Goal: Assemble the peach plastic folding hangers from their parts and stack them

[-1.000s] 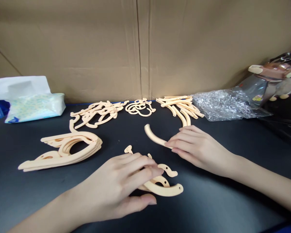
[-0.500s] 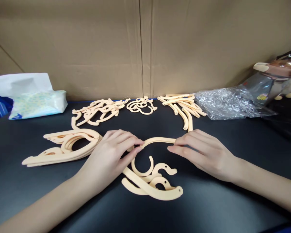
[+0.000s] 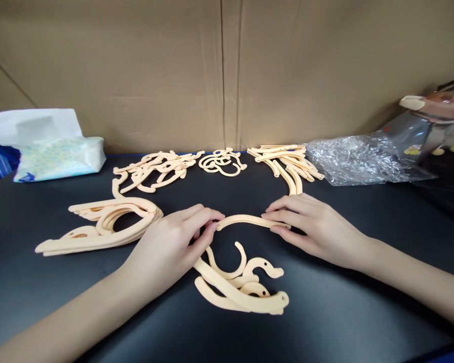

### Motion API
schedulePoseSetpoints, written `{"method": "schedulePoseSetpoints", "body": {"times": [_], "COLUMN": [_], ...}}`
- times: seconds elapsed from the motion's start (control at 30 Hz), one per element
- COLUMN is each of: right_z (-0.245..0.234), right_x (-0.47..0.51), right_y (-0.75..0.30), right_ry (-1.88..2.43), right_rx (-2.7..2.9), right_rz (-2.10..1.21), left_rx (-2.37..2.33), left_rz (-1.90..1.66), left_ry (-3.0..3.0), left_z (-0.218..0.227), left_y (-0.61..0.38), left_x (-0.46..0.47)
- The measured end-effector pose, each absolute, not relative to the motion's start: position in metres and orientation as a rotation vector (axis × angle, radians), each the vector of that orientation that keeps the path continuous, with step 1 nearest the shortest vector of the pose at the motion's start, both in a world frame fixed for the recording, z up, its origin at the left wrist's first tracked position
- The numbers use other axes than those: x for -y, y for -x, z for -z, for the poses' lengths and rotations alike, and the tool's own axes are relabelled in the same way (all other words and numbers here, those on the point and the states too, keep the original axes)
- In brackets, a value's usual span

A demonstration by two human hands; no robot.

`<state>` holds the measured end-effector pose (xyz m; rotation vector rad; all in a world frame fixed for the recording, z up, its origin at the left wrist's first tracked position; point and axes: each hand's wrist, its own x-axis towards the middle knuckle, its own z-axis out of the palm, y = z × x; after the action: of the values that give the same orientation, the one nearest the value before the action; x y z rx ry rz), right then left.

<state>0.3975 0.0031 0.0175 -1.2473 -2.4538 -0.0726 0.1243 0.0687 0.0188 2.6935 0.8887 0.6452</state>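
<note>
A pale orange curved strip (image 3: 245, 220) lies across the black tabletop (image 3: 344, 312) between my hands. My left hand (image 3: 174, 242) pinches its left end with thumb and fingers. My right hand (image 3: 310, 227) grips its right end, fingers closed over it. Just below them lies a small cluster of curved and hooked pieces (image 3: 242, 287) of the same colour, some with small holes, touching the heel of my left hand.
A stack of large curved pieces (image 3: 102, 227) sits at left. Along the back lie a pile of hooked pieces (image 3: 155, 169), small rings (image 3: 221, 162) and curved strips (image 3: 287, 161). A tissue pack (image 3: 53, 151), a crumpled clear bag (image 3: 359, 159), a bagged toy (image 3: 435, 118) and a cardboard wall (image 3: 227, 70) surround them.
My left hand left the cluster of pieces and moved up to the curved strip's left end. My right hand turned the strip level, and both now hold it between them.
</note>
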Motion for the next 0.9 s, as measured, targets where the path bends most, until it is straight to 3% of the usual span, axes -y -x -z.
{"method": "schedulePoseSetpoints", "body": {"times": [0.13,0.33,0.9], "right_z": [-0.025,-0.038,-0.027], "right_x": [0.006,0.034,0.029], "right_y": [-0.392,-0.373,-0.373], "right_ry": [1.12,0.823,0.876], "right_rx": [2.446,2.576,2.765], "right_rz": [-0.006,0.126,0.039], "left_rx": [-0.916,-0.931,-0.884], "left_rz": [-0.695,-0.67,-0.582], "left_ry": [-2.513,-2.352,-2.485], "left_z": [-0.021,-0.02,-0.018], "left_y": [-0.124,-0.122,-0.123], "left_x": [-0.065,-0.065,-0.065]}}
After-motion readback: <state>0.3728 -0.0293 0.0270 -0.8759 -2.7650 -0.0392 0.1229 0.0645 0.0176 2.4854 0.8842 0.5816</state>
